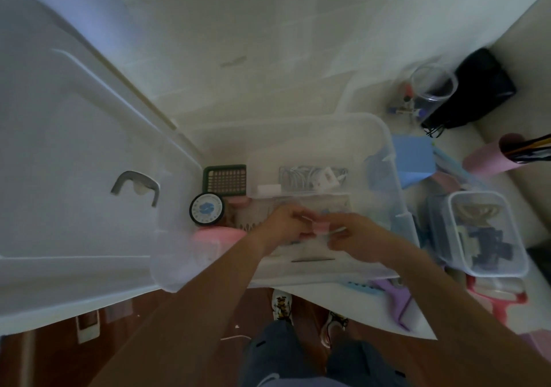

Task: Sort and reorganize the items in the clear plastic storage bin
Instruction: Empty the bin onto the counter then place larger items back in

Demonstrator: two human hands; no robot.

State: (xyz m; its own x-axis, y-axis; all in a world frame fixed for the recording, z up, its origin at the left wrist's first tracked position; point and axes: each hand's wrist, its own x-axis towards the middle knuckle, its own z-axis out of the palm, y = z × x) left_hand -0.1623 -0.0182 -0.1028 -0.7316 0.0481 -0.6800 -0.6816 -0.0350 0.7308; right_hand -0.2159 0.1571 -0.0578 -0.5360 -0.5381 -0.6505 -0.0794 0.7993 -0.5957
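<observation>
Together, the fingers of the left hand (286, 222) and right hand (351, 237) pinch a small pink item (321, 228) between them, held over the clear plastic storage bin (390, 160). Inside the bin lie a round black-rimmed tin (207, 209), a green grid tray (224, 179) and coiled white cables (310, 176). Its lid (74, 136) leans open at left. A smaller clear box (483, 233) sits on the white surface (343, 297) to the right.

Hands (316, 231) over clear bin (387, 154)

small pink item (320, 228): motion-blurred, unidentifiable | fingers (301, 218): blurred | pink cup (489, 157): cut off right
</observation>
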